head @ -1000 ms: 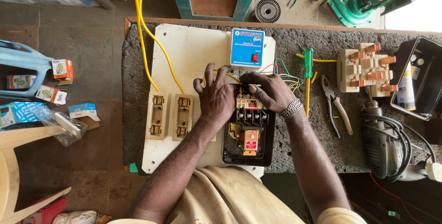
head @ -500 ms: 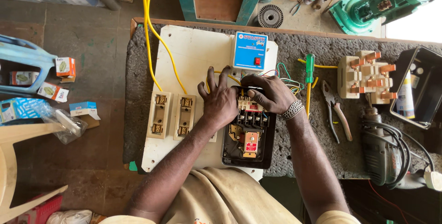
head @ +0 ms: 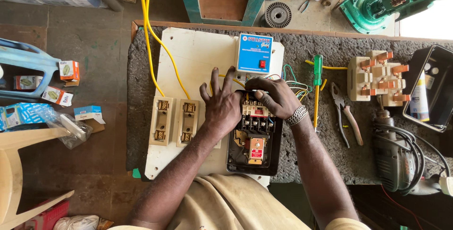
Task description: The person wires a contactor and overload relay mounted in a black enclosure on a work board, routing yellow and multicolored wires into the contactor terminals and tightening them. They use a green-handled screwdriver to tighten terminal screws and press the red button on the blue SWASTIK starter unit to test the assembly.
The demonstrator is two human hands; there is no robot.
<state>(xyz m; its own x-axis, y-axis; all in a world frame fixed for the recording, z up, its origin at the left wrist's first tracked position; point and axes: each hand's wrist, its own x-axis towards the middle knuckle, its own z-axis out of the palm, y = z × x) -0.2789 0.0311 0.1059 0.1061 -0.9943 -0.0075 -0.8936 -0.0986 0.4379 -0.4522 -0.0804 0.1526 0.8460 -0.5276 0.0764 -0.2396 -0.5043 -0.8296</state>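
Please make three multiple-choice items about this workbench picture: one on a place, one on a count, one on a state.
1. Where does the green-handled screwdriver lie?
A. right of the white board
B. on the floor
C. on the plastic chair

2. How many cream fuse holders sit side by side on the white board?
A. one
B. two
C. four

3. How is the black starter box?
A. closed
B. open, parts showing
C. upside down

Answers: 1 A, it lies on the grey mat beside pliers. 2 B, a pair shows. 3 B, the terminals are bare under both hands.
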